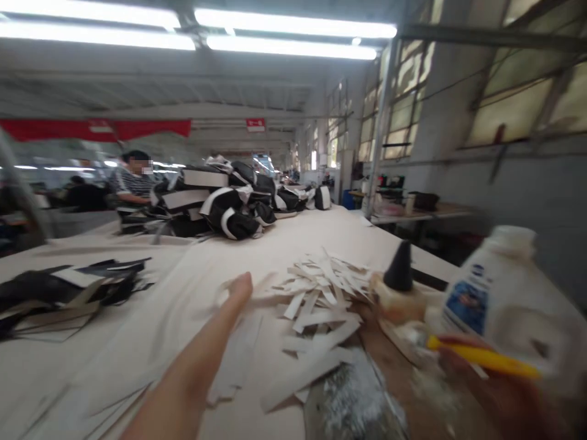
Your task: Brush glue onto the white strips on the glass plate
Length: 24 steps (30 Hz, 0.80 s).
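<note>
While the left hand (236,290) is reaching flat, grip spread, toward the strips (321,305) mid-worktop (137,342), the right hand (495,391) is pinching a yellow tool (486,359) nearby; blur suggests haste, risking scattered strips or knocking the bottle (509,299).

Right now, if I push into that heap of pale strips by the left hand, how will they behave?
The strips look thin, flat and cut narrow, so they are probably light and floppy. They lie loose and crisscrossed, so a push from the left hand would likely scatter them rather than move them together. On the smooth pale table cover they may slide easily.
</note>
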Each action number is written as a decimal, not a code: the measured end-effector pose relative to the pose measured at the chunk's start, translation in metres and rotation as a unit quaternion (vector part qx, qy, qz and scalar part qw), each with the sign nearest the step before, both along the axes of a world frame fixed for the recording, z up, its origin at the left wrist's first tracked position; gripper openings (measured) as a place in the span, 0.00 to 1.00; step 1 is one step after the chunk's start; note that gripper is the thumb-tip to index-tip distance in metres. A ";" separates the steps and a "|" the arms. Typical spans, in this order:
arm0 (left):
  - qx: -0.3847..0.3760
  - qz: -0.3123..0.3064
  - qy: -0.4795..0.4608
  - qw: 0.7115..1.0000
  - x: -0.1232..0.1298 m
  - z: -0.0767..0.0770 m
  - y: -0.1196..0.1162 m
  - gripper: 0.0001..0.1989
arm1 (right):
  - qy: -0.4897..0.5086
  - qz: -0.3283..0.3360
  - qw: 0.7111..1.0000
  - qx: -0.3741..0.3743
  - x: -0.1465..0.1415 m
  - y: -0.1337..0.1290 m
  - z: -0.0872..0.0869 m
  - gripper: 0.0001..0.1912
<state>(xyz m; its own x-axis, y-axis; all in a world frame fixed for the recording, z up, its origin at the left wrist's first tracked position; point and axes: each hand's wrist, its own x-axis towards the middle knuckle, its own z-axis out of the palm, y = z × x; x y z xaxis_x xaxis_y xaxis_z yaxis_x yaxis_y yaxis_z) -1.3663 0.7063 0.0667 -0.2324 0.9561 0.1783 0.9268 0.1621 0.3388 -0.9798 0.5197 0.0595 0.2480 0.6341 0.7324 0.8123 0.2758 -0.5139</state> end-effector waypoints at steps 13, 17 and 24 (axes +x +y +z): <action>0.148 -0.324 -0.220 0.908 0.027 -0.055 -0.160 0.11 | -0.010 -0.093 0.990 -0.105 0.033 0.002 -0.003 0.28; 0.163 -0.389 -0.215 0.881 0.044 -0.089 -0.212 0.07 | -0.029 -0.120 0.983 -0.133 0.033 0.008 -0.004 0.27; 0.070 -0.414 -0.121 0.899 0.054 -0.110 -0.234 0.15 | -0.062 -0.160 0.966 -0.194 0.043 -0.009 0.013 0.24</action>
<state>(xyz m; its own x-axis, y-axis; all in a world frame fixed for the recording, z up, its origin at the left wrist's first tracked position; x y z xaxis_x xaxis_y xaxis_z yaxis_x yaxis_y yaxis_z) -1.3119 0.4720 -0.0436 0.5008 0.7918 0.3496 0.6063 -0.6092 0.5112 -0.9370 0.5109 0.0725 0.4033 0.7719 0.4915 0.8856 -0.1941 -0.4219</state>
